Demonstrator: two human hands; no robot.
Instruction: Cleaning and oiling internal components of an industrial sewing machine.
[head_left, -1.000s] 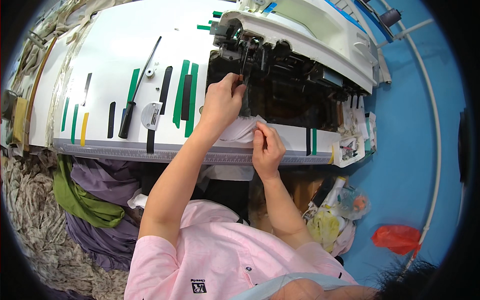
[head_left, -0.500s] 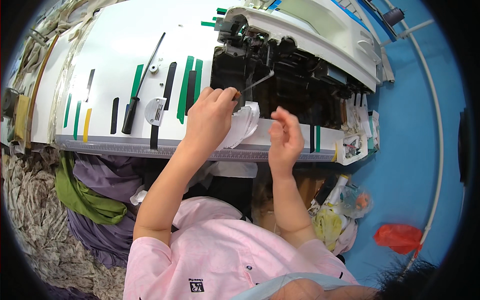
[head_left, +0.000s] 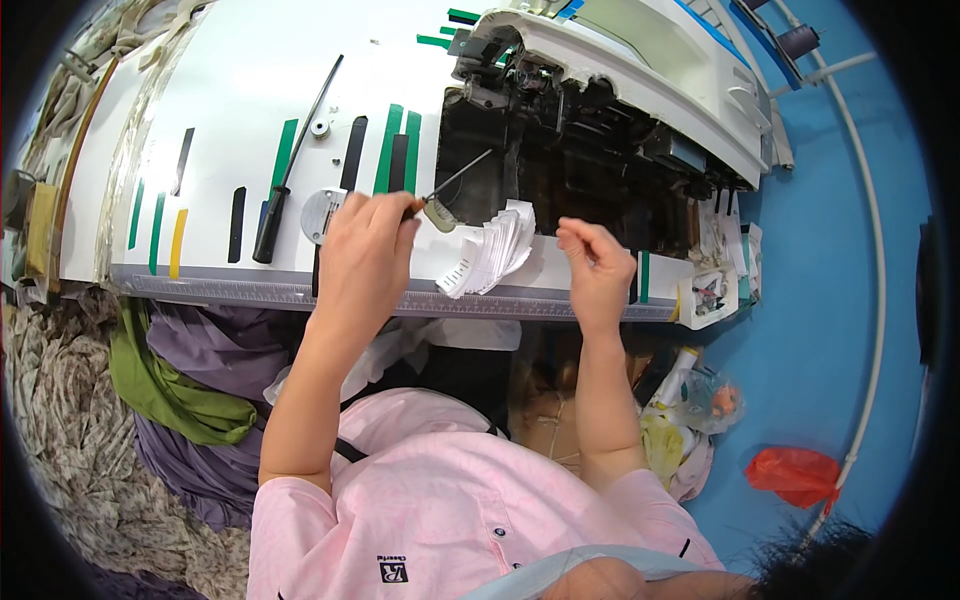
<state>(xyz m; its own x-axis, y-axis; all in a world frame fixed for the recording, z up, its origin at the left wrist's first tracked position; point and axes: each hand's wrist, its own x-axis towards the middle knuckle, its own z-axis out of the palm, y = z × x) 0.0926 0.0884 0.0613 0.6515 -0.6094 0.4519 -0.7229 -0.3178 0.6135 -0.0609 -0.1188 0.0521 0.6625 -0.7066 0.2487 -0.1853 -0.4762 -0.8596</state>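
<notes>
My left hand [head_left: 365,245] is closed around the brown end of a thin tool with a slim dark shaft [head_left: 460,173], which points up and right over the edge of the dark opening. My right hand [head_left: 600,270] is raised over the table's front edge, fingers curled and thumb pressed in; what they hold, if anything, is hidden. Between the hands lies a fanned stack of white paper labels [head_left: 490,255], with a small greenish curved piece [head_left: 439,216] beside it. A sewing machine [head_left: 640,80] is tipped back, baring its dark underside. Partly behind my left hand sits a metal needle plate [head_left: 318,213].
Left of my hands, a long screwdriver [head_left: 270,230] lies near a bobbin [head_left: 320,128] and strips of coloured tape [head_left: 283,150]. A ruler strip [head_left: 200,290] runs along the front edge. A small white tray [head_left: 708,300] stands right; fabric [head_left: 180,400] is heaped lower left.
My left hand has moved left with the thin tool, away from the labels. My right hand has shifted slightly right, and its fingers have closed. The greenish piece now shows.
</notes>
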